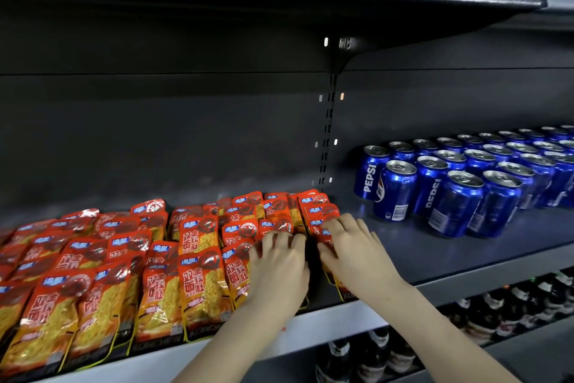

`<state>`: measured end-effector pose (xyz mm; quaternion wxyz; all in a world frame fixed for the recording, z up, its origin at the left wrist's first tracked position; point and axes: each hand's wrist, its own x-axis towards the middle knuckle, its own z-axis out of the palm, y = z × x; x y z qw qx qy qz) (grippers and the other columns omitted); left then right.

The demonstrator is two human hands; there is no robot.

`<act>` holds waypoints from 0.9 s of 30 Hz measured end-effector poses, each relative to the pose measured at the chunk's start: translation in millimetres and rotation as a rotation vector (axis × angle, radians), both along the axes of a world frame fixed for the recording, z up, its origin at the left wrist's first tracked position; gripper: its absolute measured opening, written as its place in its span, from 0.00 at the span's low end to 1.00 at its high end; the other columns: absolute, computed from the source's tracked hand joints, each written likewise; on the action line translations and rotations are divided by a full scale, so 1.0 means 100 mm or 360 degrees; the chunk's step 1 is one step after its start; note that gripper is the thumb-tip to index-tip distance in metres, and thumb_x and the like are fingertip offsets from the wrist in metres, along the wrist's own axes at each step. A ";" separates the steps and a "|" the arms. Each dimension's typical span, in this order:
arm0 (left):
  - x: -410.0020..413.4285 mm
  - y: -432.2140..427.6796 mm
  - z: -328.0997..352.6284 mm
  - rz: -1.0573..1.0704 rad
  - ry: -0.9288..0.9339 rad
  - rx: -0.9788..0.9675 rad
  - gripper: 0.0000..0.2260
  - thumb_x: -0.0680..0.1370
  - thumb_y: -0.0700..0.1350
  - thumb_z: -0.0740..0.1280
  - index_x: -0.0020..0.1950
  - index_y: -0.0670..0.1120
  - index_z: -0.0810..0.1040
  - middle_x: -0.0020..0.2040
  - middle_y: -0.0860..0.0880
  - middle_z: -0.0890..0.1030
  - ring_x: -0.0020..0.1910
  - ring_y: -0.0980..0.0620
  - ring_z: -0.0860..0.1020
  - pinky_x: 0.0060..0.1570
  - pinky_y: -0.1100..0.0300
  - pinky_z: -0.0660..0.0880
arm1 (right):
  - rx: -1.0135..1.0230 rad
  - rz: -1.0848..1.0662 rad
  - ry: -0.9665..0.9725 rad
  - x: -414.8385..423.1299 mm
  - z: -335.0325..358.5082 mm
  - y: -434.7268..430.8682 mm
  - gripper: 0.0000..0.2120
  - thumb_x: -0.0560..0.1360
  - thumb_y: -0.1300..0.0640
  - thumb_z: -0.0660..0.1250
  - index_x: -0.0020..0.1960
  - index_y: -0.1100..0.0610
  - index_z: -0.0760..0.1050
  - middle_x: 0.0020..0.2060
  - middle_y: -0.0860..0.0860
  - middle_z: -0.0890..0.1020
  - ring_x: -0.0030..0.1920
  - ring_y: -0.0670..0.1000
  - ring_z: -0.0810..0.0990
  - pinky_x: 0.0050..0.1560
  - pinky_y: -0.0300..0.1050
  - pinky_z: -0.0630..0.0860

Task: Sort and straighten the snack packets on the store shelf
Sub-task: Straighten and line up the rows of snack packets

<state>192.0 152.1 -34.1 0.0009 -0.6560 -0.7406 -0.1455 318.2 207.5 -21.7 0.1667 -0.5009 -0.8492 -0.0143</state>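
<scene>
Dozens of snack packets (198,283), orange-red, lie in overlapping rows on the left part of the shelf (435,246), from its back down to the front lip (341,317). The rightmost column (316,211) runs under your hands.

Risk, item one: the front packets reach the lip, so a hard sideways push could, by my judgement, tip one off toward the bottles (372,354) on the level below.

Risk, item two: the faces look slick and lapped like tiles, so pressing one column may skew its neighbour.

Risk, item three: a wide sweep rightward could reach the Pepsi cans (456,183), which stand near but apart.

Your left hand (279,264): grip slack, fingers spread and slightly bent, laid on the packets just left of the end column, clasping nothing.

Your right hand (354,249): grip likewise wide, fingers splayed over the end column. You cannot tell whether any fingertip hooks under a packet.
</scene>
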 end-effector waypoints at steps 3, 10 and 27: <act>-0.06 -0.02 0.05 -0.0017 -0.0054 0.0068 0.20 0.80 0.44 0.57 0.72 0.50 0.61 0.70 0.50 0.64 0.70 0.48 0.60 0.69 0.48 0.60 | -0.0024 0.0122 0.0028 -0.13 0.04 -0.04 0.16 0.78 0.49 0.58 0.64 0.51 0.69 0.61 0.49 0.71 0.62 0.53 0.70 0.59 0.48 0.68; -0.27 -0.11 0.09 0.0045 -0.0014 0.0141 0.20 0.79 0.44 0.57 0.72 0.50 0.62 0.70 0.51 0.65 0.69 0.49 0.62 0.68 0.52 0.62 | -0.0085 0.0300 0.0090 -0.32 0.02 -0.11 0.14 0.78 0.52 0.57 0.62 0.51 0.70 0.58 0.49 0.76 0.59 0.53 0.75 0.55 0.46 0.70; -0.55 -0.30 0.04 0.0039 0.0182 -0.0066 0.25 0.80 0.53 0.58 0.75 0.48 0.59 0.74 0.52 0.58 0.74 0.51 0.54 0.71 0.51 0.58 | -0.0459 0.0268 0.0171 -0.53 -0.07 -0.12 0.25 0.77 0.49 0.63 0.70 0.56 0.61 0.63 0.55 0.70 0.65 0.56 0.67 0.65 0.45 0.67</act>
